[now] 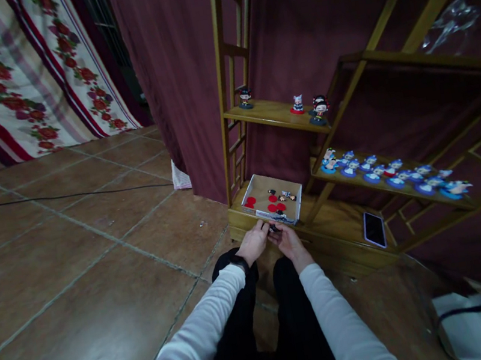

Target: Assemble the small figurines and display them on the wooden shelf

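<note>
My left hand (254, 242) and my right hand (289, 241) meet just in front of a shallow cardboard box (295, 203) on the lowest wooden shelf. Both hands have their fingers curled around a small dark object (274, 229) held between them; it is too small to name. The box holds several red round bases (250, 202) and a few small dark figurine parts (287, 196). Both arms are in white sleeves above dark trousers.
A wooden shelf unit (276, 115) stands against a maroon curtain. Three small figurines (319, 108) are on its upper shelf, and several blue-based figurines (386, 174) line the middle shelf. A phone (374, 229) lies on the bottom board. Tiled floor (78, 279) spreads left; a white bag (478, 325) sits at lower right.
</note>
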A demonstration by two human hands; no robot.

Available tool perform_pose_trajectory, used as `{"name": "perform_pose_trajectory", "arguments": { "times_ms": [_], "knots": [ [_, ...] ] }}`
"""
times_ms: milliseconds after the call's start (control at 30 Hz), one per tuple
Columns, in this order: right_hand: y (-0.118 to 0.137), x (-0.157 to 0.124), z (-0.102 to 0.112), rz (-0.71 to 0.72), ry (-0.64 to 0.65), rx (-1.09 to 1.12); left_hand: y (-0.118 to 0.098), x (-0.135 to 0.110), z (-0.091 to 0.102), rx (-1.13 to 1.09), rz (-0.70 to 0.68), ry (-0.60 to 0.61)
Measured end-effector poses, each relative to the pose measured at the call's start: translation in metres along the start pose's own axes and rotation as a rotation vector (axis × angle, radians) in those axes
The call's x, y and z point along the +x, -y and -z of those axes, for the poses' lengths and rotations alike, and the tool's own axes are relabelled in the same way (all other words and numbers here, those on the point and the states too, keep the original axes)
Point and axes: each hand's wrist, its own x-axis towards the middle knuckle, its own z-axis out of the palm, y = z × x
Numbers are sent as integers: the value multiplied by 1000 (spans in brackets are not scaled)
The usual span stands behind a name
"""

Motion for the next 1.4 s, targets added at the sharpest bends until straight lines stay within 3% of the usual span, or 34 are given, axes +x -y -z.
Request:
{"name": "perform_pose_trajectory", "arguments": {
  "times_ms": [167,333,500,667,900,1400],
  "knots": [
    [1,-1,-1,-23,-4,23,4,4,-7,-108,14,-47],
    [-1,0,-3,-53,-10,20,21,16,-23,-458,85,-189],
    [-2,2,-5,-42,-25,-9,39,30,-45,-1003,352,-200],
    [-4,4,-8,22,-1,-122,44,30,-46,-1383,540,-185],
    [-12,7,-11,97,-29,-223,45,26,-39,-1544,625,-134],
    [-23,22,-14,97,-34,-229,44,28,-43,-1534,616,-52]
  ]
}}
